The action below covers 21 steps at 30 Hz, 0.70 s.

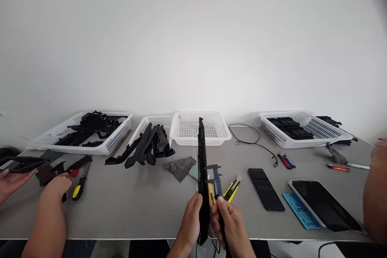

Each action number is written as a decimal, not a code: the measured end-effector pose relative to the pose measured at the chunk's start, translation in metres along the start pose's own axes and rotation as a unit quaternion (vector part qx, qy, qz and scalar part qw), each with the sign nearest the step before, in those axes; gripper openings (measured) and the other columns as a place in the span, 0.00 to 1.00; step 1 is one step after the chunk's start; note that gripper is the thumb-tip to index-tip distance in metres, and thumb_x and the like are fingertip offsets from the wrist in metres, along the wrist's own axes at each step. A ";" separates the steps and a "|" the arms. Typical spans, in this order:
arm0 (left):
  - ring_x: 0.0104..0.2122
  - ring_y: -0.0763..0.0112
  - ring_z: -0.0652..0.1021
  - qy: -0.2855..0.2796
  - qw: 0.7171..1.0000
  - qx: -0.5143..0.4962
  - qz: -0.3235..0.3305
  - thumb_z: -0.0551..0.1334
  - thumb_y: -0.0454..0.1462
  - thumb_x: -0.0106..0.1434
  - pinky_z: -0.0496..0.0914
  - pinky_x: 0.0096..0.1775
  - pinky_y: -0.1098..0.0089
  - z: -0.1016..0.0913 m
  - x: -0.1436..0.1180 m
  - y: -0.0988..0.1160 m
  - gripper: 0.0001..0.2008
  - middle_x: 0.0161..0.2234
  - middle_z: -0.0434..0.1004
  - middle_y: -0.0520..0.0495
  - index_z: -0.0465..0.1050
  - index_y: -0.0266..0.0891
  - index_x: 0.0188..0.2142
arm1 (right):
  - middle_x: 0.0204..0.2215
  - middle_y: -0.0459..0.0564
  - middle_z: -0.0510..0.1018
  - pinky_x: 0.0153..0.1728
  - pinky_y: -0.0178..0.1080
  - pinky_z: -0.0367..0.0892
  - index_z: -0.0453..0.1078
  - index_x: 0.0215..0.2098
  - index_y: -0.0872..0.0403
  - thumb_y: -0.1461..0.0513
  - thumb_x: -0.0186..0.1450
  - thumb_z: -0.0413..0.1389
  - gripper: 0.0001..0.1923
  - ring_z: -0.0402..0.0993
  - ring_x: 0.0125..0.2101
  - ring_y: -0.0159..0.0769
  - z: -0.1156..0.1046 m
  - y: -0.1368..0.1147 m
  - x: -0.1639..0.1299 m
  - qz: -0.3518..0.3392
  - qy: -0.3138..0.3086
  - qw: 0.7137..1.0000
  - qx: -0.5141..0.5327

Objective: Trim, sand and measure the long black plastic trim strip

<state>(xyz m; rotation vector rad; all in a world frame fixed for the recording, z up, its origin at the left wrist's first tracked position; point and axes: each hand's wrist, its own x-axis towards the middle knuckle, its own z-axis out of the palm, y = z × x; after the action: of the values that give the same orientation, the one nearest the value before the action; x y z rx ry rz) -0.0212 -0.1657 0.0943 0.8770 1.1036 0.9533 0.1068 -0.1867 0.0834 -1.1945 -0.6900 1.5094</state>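
Note:
My left hand [191, 218] grips a long narrow black plastic part [202, 161] that points away from me toward the baskets. Its near end sits between both hands at the table's front edge. My right hand [231, 222] holds a dark caliper [215, 177] whose jaws reach across the part. A yellow and black utility knife [232, 188] lies just right of the caliper. Behind the hands, a grey cloth [179, 167] rests on the grey table [136, 205].
White baskets line the back: one with black parts [81, 132], a second behind a pile of black parts [148, 145], an empty one [196, 128], another [298, 128] at right. A phone [266, 188], blue ruler [300, 209] and tablet [325, 204] lie right. Other people's hands [56, 185] work at left; an arm [376, 193] shows at right.

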 end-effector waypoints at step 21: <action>0.73 0.46 0.68 0.085 0.995 0.050 0.033 0.61 0.63 0.69 0.58 0.73 0.56 -0.009 0.012 0.011 0.35 0.67 0.78 0.35 0.82 0.36 0.56 | 0.19 0.37 0.68 0.10 0.28 0.54 0.71 0.41 0.53 0.31 0.67 0.61 0.34 0.54 0.12 0.23 0.025 0.000 -0.016 -0.027 -0.036 0.999 0.010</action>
<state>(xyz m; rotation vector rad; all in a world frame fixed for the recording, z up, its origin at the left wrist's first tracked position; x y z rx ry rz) -0.0297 -0.1499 0.0988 0.9313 1.2826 1.0499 0.0833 -0.1978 0.0968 -1.1035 -0.7478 1.5163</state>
